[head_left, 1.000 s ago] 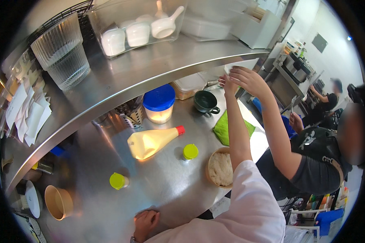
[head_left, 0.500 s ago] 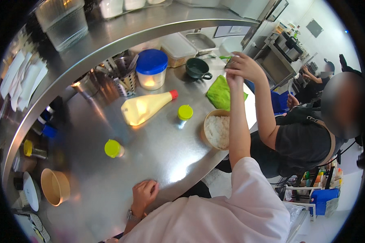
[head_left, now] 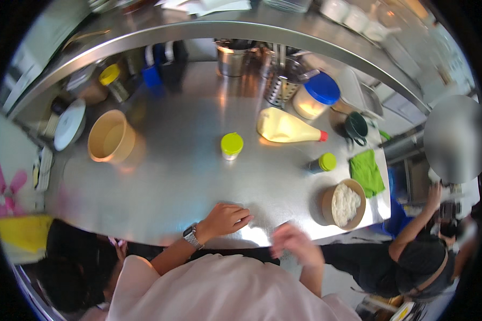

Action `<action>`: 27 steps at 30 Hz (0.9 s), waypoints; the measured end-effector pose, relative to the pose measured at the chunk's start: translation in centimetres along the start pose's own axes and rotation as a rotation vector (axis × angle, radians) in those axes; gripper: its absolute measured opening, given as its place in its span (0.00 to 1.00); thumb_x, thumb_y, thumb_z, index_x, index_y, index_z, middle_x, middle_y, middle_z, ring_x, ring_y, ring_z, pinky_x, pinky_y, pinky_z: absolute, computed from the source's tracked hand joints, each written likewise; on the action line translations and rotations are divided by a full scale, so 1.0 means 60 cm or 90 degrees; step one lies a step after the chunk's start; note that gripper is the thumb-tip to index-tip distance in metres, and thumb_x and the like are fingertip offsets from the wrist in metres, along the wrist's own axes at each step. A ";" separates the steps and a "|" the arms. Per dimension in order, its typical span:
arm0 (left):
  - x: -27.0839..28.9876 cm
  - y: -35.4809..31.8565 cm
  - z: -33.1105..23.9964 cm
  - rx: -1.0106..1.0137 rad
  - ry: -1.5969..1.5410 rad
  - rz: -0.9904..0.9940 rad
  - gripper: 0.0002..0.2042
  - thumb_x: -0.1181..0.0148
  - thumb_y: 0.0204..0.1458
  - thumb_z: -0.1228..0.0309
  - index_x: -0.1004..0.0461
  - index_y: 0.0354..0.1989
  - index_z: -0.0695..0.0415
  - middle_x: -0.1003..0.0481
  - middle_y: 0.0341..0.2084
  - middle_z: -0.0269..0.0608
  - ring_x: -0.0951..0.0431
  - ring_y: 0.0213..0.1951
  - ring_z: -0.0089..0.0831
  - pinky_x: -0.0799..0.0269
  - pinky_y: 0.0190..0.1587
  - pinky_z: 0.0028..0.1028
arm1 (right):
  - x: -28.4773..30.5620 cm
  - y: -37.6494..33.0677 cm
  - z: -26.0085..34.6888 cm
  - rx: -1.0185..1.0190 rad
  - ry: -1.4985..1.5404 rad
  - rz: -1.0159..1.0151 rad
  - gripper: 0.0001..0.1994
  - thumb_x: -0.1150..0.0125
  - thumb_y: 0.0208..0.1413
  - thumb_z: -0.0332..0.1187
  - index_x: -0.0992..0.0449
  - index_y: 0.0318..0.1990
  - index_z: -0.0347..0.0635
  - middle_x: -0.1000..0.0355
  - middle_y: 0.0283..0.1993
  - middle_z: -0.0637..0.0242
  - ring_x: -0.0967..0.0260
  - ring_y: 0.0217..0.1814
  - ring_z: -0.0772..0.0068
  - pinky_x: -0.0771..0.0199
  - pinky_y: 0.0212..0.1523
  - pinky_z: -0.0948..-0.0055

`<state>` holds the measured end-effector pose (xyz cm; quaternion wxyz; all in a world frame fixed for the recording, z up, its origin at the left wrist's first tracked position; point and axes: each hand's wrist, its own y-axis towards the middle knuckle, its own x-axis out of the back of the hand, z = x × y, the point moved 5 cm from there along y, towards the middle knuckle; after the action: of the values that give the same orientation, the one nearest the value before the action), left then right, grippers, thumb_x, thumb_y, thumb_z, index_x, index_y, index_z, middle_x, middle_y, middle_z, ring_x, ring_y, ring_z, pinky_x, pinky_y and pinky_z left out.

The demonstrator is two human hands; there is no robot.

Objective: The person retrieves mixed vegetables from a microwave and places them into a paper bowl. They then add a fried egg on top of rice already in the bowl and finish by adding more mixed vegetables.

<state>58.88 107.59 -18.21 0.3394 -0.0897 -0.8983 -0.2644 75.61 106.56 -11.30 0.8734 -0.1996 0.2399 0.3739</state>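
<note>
My left hand (head_left: 225, 219) is by the near edge of the steel table (head_left: 166, 182), its fingers curled in and nothing visible in them. A watch is on that wrist. Just to its right, my right hand (head_left: 297, 245) is blurred by motion at the table's front edge, so its fingers cannot be made out. Beyond the hands stands a small shaker with a lime lid (head_left: 232, 145). A second lime-lidded shaker (head_left: 323, 162) is farther right. Nearest my right hand is a paper bowl of white rice (head_left: 346, 205).
A squeeze bottle (head_left: 286, 127), a blue-lidded tub (head_left: 317, 95), a dark green cup (head_left: 355, 126) and a green cloth (head_left: 366, 172) line the right side. An empty paper bowl (head_left: 110, 137) stands left. A steel shelf (head_left: 214, 31) spans overhead. People are at both sides.
My right arm, stretched out with its hand against another person's hand, has drawn back to the table edge. The view has swung left. My left hand stays near the front edge.
</note>
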 end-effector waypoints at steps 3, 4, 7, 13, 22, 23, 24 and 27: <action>0.014 -0.017 -0.011 0.003 0.041 -0.121 0.08 0.42 0.43 0.72 0.32 0.17 0.57 0.33 0.11 0.38 0.32 0.15 0.35 0.36 0.18 0.30 | -0.034 0.007 -0.099 -0.209 -0.275 0.177 0.14 0.53 0.57 0.32 0.36 0.49 0.36 0.33 0.44 0.65 0.37 0.48 0.73 0.39 0.50 0.76; 0.021 -0.026 -0.013 0.023 0.060 -0.145 0.08 0.42 0.43 0.72 0.33 0.16 0.57 0.34 0.11 0.38 0.32 0.15 0.35 0.36 0.18 0.30 | -0.032 0.000 -0.123 -0.224 -0.228 0.196 0.15 0.54 0.57 0.33 0.36 0.50 0.37 0.34 0.47 0.64 0.38 0.51 0.73 0.42 0.53 0.75; 0.039 -0.063 -0.016 0.114 0.114 -0.173 0.08 0.43 0.43 0.75 0.34 0.16 0.58 0.34 0.10 0.37 0.32 0.14 0.36 0.35 0.18 0.28 | 0.013 -0.033 -0.215 -0.205 -0.194 0.228 0.18 0.56 0.58 0.39 0.36 0.53 0.41 0.39 0.53 0.60 0.45 0.58 0.71 0.49 0.59 0.72; 0.077 -0.094 -0.008 0.241 0.229 -0.181 0.03 0.45 0.43 0.76 0.32 0.26 0.58 0.32 0.19 0.39 0.30 0.23 0.37 0.32 0.25 0.29 | 0.213 -0.122 -0.500 -0.340 -0.376 0.091 0.23 0.59 0.57 0.49 0.36 0.53 0.43 0.42 0.57 0.61 0.47 0.61 0.64 0.53 0.61 0.68; 0.158 -0.041 0.100 0.327 0.117 0.048 0.10 0.47 0.46 0.68 0.34 0.35 0.57 0.32 0.28 0.39 0.31 0.34 0.37 0.34 0.36 0.33 | 0.315 -0.017 -0.680 -0.524 -0.840 0.299 0.19 0.54 0.55 0.43 0.33 0.51 0.45 0.34 0.50 0.59 0.37 0.53 0.60 0.40 0.55 0.65; 0.163 -0.031 0.111 0.337 0.096 0.098 0.10 0.47 0.46 0.67 0.34 0.35 0.57 0.32 0.29 0.39 0.31 0.35 0.37 0.34 0.36 0.33 | 0.307 0.003 -0.668 -0.526 -0.848 0.290 0.19 0.53 0.55 0.43 0.33 0.51 0.45 0.34 0.50 0.59 0.37 0.52 0.60 0.39 0.54 0.65; 0.169 -0.029 0.120 0.367 0.075 0.153 0.10 0.47 0.47 0.66 0.34 0.35 0.57 0.32 0.30 0.40 0.31 0.36 0.37 0.34 0.36 0.33 | 0.295 0.017 -0.653 -0.522 -0.854 0.280 0.19 0.53 0.55 0.43 0.33 0.51 0.45 0.34 0.50 0.59 0.37 0.52 0.60 0.39 0.54 0.65; 0.202 -0.032 0.119 0.324 0.108 0.174 0.11 0.46 0.46 0.67 0.34 0.37 0.56 0.32 0.33 0.41 0.32 0.40 0.38 0.34 0.39 0.33 | 0.254 0.060 -0.599 -0.475 -0.854 0.234 0.19 0.53 0.55 0.43 0.33 0.51 0.45 0.34 0.50 0.59 0.37 0.52 0.60 0.39 0.54 0.65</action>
<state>45.09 109.58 -15.52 0.4576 -0.0993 -0.8835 0.0112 72.45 98.38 -49.53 0.6314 -0.1681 -0.4506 0.6084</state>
